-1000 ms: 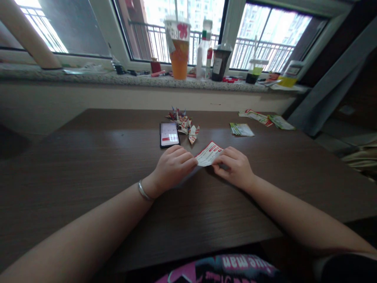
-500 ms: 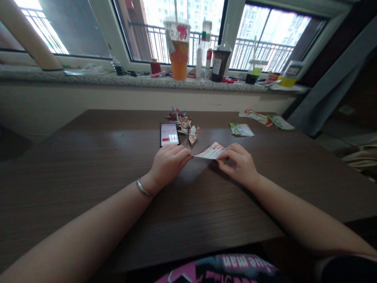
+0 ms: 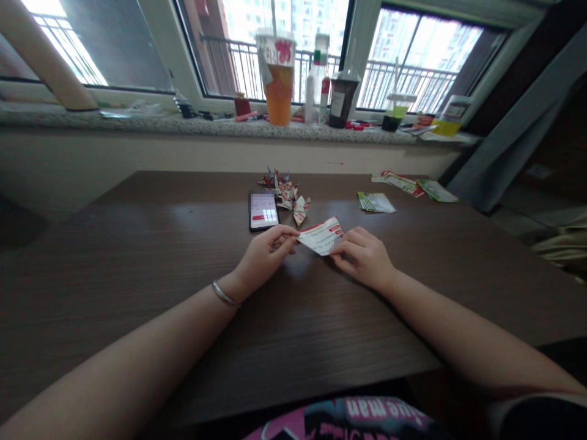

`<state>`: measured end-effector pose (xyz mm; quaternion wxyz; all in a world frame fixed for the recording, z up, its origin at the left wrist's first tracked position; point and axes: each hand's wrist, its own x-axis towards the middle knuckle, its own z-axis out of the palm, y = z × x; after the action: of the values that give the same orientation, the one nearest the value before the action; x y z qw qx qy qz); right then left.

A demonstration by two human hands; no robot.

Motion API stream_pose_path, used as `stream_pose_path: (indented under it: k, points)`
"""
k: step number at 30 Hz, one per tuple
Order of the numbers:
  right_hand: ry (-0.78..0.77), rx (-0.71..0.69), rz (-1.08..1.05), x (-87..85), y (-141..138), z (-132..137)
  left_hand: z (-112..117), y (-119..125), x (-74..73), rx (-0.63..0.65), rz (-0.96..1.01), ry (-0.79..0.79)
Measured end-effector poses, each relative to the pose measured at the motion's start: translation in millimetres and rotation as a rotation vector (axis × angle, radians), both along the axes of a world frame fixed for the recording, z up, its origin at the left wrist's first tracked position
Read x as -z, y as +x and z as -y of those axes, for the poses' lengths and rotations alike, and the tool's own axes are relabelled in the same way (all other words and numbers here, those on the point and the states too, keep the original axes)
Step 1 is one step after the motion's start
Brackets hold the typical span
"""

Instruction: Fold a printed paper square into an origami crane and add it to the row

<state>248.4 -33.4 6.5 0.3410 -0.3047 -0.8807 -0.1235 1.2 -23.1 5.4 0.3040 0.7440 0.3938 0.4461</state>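
Because the thin, white, red-printed paper (image 3: 318,237) has turned, its face is easier to see; the bare left hand (image 3: 266,252) and bare right hand (image 3: 367,258) pinch its sides over the brown wooden table (image 3: 293,336).

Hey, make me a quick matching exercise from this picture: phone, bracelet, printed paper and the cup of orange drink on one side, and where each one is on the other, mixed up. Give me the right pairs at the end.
Things
1. phone
2. bracelet
3. printed paper
4. cup of orange drink

Places
A. standing on the windowsill
B. held by the left hand and right hand
C. lying screen up on the table
D. around the left wrist

Right pairs: 1-C, 2-D, 3-B, 4-A
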Motion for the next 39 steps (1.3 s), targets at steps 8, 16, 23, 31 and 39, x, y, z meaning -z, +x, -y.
stream_pose_path:
  k: [8, 16, 23, 31, 39]
  points:
    - [-0.021, 0.026, -0.01, -1.0, 2.6, 0.0, 2.6, -2.4, -1.7, -0.136, -0.285, 0.382]
    - [-0.031, 0.133, -0.051, -3.8, 2.0, -0.1, 6.9, 0.1, -5.4, -0.057, -0.477, 0.722]
    - [-0.077, 0.129, -0.037, -3.9, 1.3, -0.5, 9.8, 0.6, -9.1, -0.015, -0.48, 0.764]
    - [-0.107, -0.051, 0.012, -4.0, 0.2, 0.0, 5.1, -4.7, -5.8, -0.011, -0.488, 0.642]
    - [-0.205, -0.156, 0.138, 0.7, 0.1, -2.7, 2.9, -4.5, -1.2, -0.174, -0.648, 0.609]
